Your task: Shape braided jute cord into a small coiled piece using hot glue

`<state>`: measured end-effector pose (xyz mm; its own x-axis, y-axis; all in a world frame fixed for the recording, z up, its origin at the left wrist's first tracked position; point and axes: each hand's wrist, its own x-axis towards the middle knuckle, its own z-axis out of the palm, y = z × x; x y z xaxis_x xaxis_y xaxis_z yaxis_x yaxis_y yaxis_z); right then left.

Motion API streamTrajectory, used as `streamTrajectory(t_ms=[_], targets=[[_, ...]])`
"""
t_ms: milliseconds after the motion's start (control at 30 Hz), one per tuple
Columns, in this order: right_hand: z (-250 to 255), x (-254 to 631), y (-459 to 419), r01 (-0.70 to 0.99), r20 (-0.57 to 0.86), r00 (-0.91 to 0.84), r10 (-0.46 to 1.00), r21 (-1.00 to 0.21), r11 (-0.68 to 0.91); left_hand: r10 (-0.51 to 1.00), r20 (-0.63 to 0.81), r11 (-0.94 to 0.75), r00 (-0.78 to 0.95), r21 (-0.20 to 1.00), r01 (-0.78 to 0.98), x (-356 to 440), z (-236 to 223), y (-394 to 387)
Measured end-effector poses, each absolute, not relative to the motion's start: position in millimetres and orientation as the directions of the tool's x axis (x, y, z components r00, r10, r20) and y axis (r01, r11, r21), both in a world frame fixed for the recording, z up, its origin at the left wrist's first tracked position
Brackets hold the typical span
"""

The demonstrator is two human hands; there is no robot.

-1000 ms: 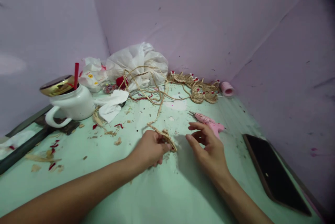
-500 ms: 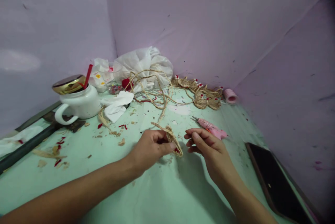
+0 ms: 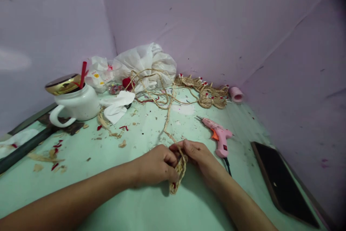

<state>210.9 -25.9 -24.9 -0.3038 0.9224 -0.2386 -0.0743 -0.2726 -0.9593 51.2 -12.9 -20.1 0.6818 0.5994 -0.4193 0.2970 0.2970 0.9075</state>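
My left hand (image 3: pixel 155 164) and my right hand (image 3: pixel 198 157) meet in the middle of the green table (image 3: pixel 151 209), both closed on a small coiled jute piece (image 3: pixel 178 173) with a red bit at its lower end. A jute cord (image 3: pixel 168 115) runs from that piece back to a loose tangle near the corner. A pink glue gun (image 3: pixel 219 136) lies just right of my right hand, untouched.
A white mug (image 3: pixel 77 105) with a gold lid and red straw stands at left beside white tissue (image 3: pixel 117 105). Plastic bags (image 3: pixel 143 61) fill the corner. Finished jute pieces (image 3: pixel 207 94) and a pink spool (image 3: pixel 236 94) lie at the back. A dark tablet (image 3: pixel 281 182) lies right.
My right hand moved left and closed on the jute piece. Both hands drew it nearer to me, pulling the cord straighter. The glue gun now shows fully.
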Motion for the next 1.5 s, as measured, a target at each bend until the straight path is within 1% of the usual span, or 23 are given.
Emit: streamTrajectory(t_ms=[100, 200, 300, 367, 467, 567, 633, 667, 733, 767, 800, 833, 867, 900, 933, 967, 1000, 1033, 1100, 1200, 1267, 1400, 1500], targets=[[-19.6, 210.5, -29.9, -0.304, -0.207, -0.314, 0.926, -0.903, -0.305, 0.601, -0.444, 0.313, 0.664, 0.896, 0.315, 51.6, -18.7, -12.6], [-17.2, 213.6, -30.7, -0.411, -0.151, -0.210, 0.966, -0.883, -0.227, 0.662, -0.468, 0.386, 0.585, 0.882, 0.269, 51.7, -15.2, -10.8], [-18.5, 218.6, -28.2, -0.467, -0.108, -0.063, 0.992, -0.876, -0.125, 0.741, -0.440, 0.429, 0.507, 0.891, 0.147, 48.8, -13.9, -6.8], [-19.3, 221.1, -26.1, -0.499, -0.110, -0.004, 0.994, -0.861, -0.097, 0.781, -0.429, 0.446, 0.454, 0.892, 0.076, 45.4, -14.1, -3.6], [-18.7, 221.6, -25.1, -0.504, -0.095, 0.006, 0.995, -0.860, -0.079, 0.804, -0.413, 0.456, 0.427, 0.890, 0.002, 40.0, -14.7, 0.6], [-18.6, 218.9, -26.4, -0.445, -0.050, -0.039, 0.998, -0.893, -0.063, 0.797, -0.389, 0.451, 0.462, 0.892, -0.027, 36.7, -15.1, 4.1], [-19.7, 218.3, -26.3, -0.350, -0.032, -0.057, 0.998, -0.936, -0.050, 0.798, -0.379, 0.446, 0.468, 0.894, -0.038, 36.0, -15.5, 6.5], [-20.0, 219.6, -25.6, -0.263, -0.019, -0.037, 0.999, -0.964, -0.028, 0.802, -0.375, 0.444, 0.464, 0.895, -0.044, 35.8, -15.8, 7.7], [-18.8, 227.6, -23.1, 0.016, 0.063, 0.091, 0.994, -0.998, 0.062, 0.814, -0.374, 0.444, 0.445, 0.894, -0.059, 35.7, -16.2, 9.8], [-16.7, 234.8, -21.7, 0.208, 0.134, 0.188, 0.973, -0.974, 0.094, 0.819, -0.373, 0.442, 0.436, 0.894, -0.065, 35.7, -16.4, 10.5], [-13.7, 244.0, -20.2, 0.414, 0.223, 0.283, 0.933, -0.906, 0.091, 0.823, -0.372, 0.441, 0.429, 0.895, -0.071, 35.6, -16.4, 11.0], [-10.0, 255.0, -18.9, 0.596, 0.304, 0.358, 0.883, -0.802, 0.035, 0.825, -0.371, 0.440, 0.426, 0.895, -0.072, 35.5, -16.3, 11.3], [-6.1, 267.1, -17.9, 0.738, 0.310, 0.418, 0.854, -0.664, -0.120, 0.827, -0.370, 0.438, 0.424, 0.896, -0.071, 35.4, -16.2, 11.4], [-2.5, 279.6, -16.9, 0.811, 0.266, 0.474, 0.839, -0.504, -0.298, 0.828, -0.368, 0.435, 0.422, 0.898, -0.069, 35.4, -16.0, 11.3], [0.1, 291.6, -16.1, 0.838, 0.190, 0.500, 0.845, -0.351, -0.417, 0.830, -0.367, 0.432, 0.421, 0.899, -0.067, 35.3, -15.8, 11.2], [1.5, 302.4, -15.2, 0.842, 0.084, 0.512, 0.855, -0.244, -0.481, 0.831, -0.367, 0.431, 0.419, 0.900, -0.067, 35.3, -15.7, 11.1], [1.5, 311.2, -14.2, 0.833, -0.037, 0.521, 0.853, -0.195, -0.517, 0.833, -0.365, 0.429, 0.415, 0.901, -0.069, 35.4, -15.8, 11.1], [0.1, 317.7, -13.0, 0.832, -0.121, 0.510, 0.852, -0.180, -0.524, 0.836, -0.364, 0.427, 0.411, 0.901, -0.072, 35.4, -16.0, 11.1], [-5.7, 323.9, -10.1, 0.834, -0.207, 0.476, 0.855, -0.203, -0.514, 0.842, -0.360, 0.422, 0.401, 0.904, -0.075, 35.4, -16.7, 11.2], [-15.8, 321.8, -4.9, 0.845, -0.164, 0.414, 0.895, -0.297, -0.445, 0.852, -0.357, 0.409, 0.383, 0.911, -0.059, 35.5, -17.5, 10.9], [-20.1, 318.4, -2.1, 0.823, -0.155, 0.417, 0.896, -0.355, -0.444, 0.852, -0.361, 0.406, 0.379, 0.913, -0.042, 35.5, -17.4, 10.2], [-22.8, 313.9, -0.8, 0.654, -0.206, 0.522, 0.827, -0.526, -0.544, 0.856, -0.363, 0.402, 0.367, 0.915, -0.033, 35.2, -16.1, 8.9], [-22.7, 309.6, -3.7, 0.565, -0.232, 0.487, 0.842, -0.652, -0.506, 0.863, -0.365, 0.405, 0.348, 0.913, -0.047, 34.9, -15.1, 9.8]])
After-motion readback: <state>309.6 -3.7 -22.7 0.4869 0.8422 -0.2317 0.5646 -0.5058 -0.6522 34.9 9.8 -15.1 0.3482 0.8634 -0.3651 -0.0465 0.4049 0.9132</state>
